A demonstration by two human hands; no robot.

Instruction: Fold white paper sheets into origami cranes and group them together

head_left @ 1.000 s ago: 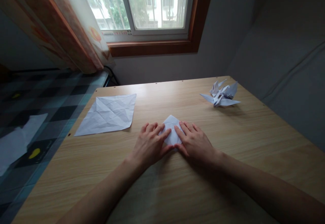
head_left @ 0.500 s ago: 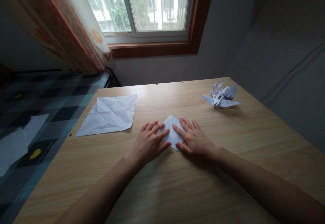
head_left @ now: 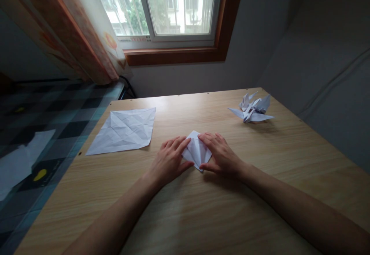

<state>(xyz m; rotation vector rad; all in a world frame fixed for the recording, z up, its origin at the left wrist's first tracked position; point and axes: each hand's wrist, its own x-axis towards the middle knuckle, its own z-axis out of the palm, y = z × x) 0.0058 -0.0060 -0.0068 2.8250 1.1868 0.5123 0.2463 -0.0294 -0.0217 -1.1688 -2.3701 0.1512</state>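
A small folded sheet of white paper (head_left: 197,153), roughly diamond-shaped with creases fanning from its near corner, lies on the wooden table between my hands. My left hand (head_left: 170,156) holds its left side, index fingertip on the upper left edge and thumb by the lower left edge. On the opposite side, my right hand (head_left: 219,155) grips it the same way, fingers at the upper right and thumb near the bottom corner. What the undersides of my fingers do is hidden.
A creased square sheet (head_left: 130,130) lies at the table's left. Folded paper cranes (head_left: 253,110) stand at the back right. Left of the wooden table (head_left: 185,216) is a checked bed cover (head_left: 66,131) with loose white paper (head_left: 23,158). A window (head_left: 179,8) is behind.
My fingers have drawn back from the middle of the folded paper toward its side edges, closing together. More of its surface and creases now show, and the paper looks slightly raised.
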